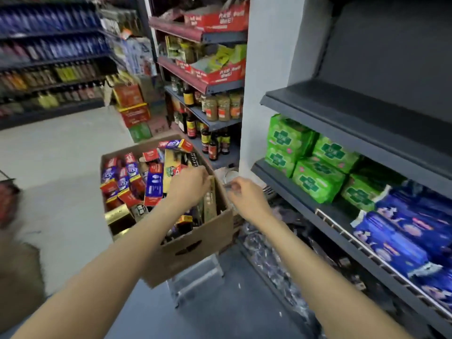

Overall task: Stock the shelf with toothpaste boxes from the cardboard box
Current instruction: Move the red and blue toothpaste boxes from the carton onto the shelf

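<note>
Carton (195, 250) of toothpaste boxes (132, 177) at 9 o'clock of the shelf (342, 113). Left hand (189, 185) inside carton, fingers curled down among the boxes; grip unclear. Right hand (245, 195) just past carton's 3 o'clock rim, loosely curled, empty.

Nothing fully legible, frame is blurred.

- Red cardboard display trays (221, 19) on the top shelves of the far rack: white Chinese characters printed on the fronts, can't read them. Same print on the lower red tray (221, 73).
- Green plastic-wrapped packs (315, 183) on the dark grey shelf (342, 111) at right: dark green emblem with characters, unreadable.
- Blue plastic-wrapped packs (401, 241) below them: pattern only, no text resolved.
- Red-and-blue toothpaste boxes (127, 178) in the brown cardboard box (195, 250): white logo shapes on blue panels, illegible.
- Tan upright carton (210, 200) at the box's right wall: small vertical characters, unreadable.
- Jar and bottle labels (220, 111) mid-rack: too small.
</note>
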